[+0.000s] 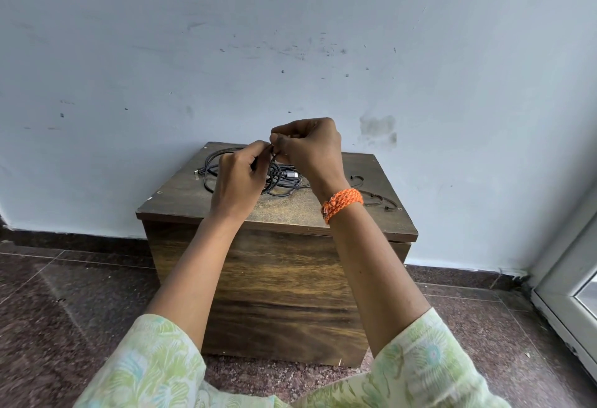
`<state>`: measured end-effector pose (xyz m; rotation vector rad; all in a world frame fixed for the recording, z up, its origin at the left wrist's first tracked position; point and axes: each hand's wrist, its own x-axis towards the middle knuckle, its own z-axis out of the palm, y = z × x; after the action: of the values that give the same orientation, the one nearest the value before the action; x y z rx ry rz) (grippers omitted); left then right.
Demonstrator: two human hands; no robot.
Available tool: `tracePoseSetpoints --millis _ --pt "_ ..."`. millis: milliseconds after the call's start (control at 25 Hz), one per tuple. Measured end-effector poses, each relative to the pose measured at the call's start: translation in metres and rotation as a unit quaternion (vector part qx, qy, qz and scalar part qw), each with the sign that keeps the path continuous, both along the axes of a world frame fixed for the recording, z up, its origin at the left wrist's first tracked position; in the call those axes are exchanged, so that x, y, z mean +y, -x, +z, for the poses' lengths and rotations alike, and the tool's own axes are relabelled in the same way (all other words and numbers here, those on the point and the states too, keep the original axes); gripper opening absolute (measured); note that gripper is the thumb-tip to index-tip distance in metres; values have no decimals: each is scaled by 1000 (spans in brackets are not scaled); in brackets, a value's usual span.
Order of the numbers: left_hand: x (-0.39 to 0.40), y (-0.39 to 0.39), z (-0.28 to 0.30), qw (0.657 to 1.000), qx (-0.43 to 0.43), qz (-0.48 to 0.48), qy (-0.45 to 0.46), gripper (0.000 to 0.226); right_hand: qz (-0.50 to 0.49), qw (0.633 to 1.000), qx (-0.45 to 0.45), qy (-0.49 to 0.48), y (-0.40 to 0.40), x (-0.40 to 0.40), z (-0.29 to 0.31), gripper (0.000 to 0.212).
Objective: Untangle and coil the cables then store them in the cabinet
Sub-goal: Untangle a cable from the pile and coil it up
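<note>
Head view: both hands [240, 178] [310, 146] pinch tangled cables [277, 175] above cabinet [277, 278].

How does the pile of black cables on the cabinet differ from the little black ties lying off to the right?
The black cables form one tangled heap, gripped by both hands; the ties lie apart, thin single loops, untouched. The cables carry plugs; the ties show none. Both are black and rest on the cabinet top.

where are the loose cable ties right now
In the head view, the cable ties lie on the right side of the wooden cabinet top, just right of the orange wristband and apart from the cables.
</note>
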<state>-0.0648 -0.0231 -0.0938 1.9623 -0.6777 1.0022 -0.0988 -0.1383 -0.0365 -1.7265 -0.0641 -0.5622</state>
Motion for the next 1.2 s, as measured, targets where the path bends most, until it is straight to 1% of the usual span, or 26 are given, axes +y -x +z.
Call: tracePoseSetpoints --millis 120,280,400,520,640,760,840,920,1000,1120,1200 --pt "0 -2 0 1000 -5 -1 4 19 -3 1000 -5 -1 0 0 0 8" --pt "1 -1 0 1000 -3 -5 15 19 13 999 22 47 2 -1 1 9" --pt "0 -1 0 1000 9 -8 14 21 -11 994 2 110 3 -3 2 11" --pt "1 1 -1 1000 23 -6 8 23 -38 986 -20 163 2 -4 5 5" --pt "2 -1 -1 1000 24 10 10 27 -71 978 -37 192 1 -8 7 13" --pt "4 -2 -1 1000 9 29 7 23 -99 964 -42 241 3 -16 14 17" --pt "8 -4 -2 999 4 48 18 21 -119 954 -43 271 9 -24 23 17" --pt "13 -5 -2 997 8 65 35 21 -111 958 -32 264 21 -33 35 11" --pt "15 -7 -1 996 10 75 49 21 -90 970 -26 223 34 -38 47 8" --pt "14 -7 0 995 4 82 49 23 -72 984 -52 157 41 -35 53 9" --pt "10 -4 2 996 -13 82 30 23 -58 984 -50 163 36 -27 47 9"
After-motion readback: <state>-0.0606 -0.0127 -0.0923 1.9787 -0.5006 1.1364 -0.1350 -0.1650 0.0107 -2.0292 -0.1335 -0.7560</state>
